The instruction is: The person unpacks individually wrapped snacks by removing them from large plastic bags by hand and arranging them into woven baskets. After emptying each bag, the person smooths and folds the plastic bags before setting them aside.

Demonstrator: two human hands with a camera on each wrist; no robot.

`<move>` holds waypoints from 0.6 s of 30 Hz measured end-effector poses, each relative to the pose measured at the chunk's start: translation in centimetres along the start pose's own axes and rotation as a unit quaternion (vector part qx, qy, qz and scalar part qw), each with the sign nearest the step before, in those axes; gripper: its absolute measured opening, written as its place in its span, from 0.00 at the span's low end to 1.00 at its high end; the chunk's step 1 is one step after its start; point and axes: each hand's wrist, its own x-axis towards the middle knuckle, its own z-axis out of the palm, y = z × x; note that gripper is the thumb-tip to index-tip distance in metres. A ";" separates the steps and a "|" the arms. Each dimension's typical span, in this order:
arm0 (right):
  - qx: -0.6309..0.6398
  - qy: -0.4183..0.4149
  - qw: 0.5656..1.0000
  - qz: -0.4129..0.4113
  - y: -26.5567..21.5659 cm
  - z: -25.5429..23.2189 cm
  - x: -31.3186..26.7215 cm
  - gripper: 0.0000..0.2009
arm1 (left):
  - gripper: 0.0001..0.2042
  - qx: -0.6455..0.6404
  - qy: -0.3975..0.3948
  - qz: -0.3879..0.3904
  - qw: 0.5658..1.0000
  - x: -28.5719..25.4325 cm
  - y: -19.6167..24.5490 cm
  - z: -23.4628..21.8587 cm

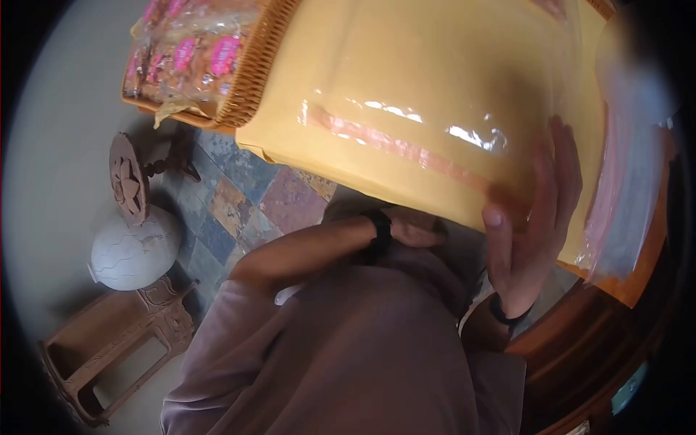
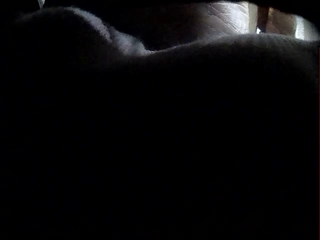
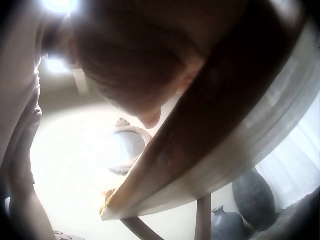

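A large clear plastic bag (image 1: 406,112) with a pinkish strip along one side lies on a table under a yellow cover (image 1: 290,141). My right hand (image 1: 540,196) rests at the bag's near right corner by the table edge, fingers straight, thumb apart. From below, the right wrist view shows this hand (image 3: 145,75) dark against the table's underside (image 3: 195,115). Close to my waist, below the table's near edge, lies my left hand (image 1: 417,228), relaxed against my clothes with its fingertips in shadow. Dark fabric (image 2: 160,75) blocks most of the left wrist view.
A wicker basket (image 1: 250,65) of snack packs with pink labels stands at the table's left. Layered clear plastic (image 1: 623,174) lies at the right. Carved wooden furniture (image 1: 119,341) and a white cracked-egg shape (image 1: 138,246) stand left. Dark vases (image 3: 253,197) appear beyond the table.
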 end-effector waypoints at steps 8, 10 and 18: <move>0.000 0.021 1.000 -0.020 0.5 0.2 -0.3 0.32 | 0.23 0.004 -0.118 0.018 0.993 0.8 -4.7 1.4; -0.009 0.028 0.999 -0.025 0.4 0.2 -0.2 0.31 | 0.21 0.018 -0.153 -0.022 0.988 -0.6 -4.0 -0.8; 0.002 0.048 0.998 -0.029 -0.1 -0.1 -0.4 0.26 | 0.20 -0.400 0.202 0.004 0.894 -10.2 -9.1 -8.0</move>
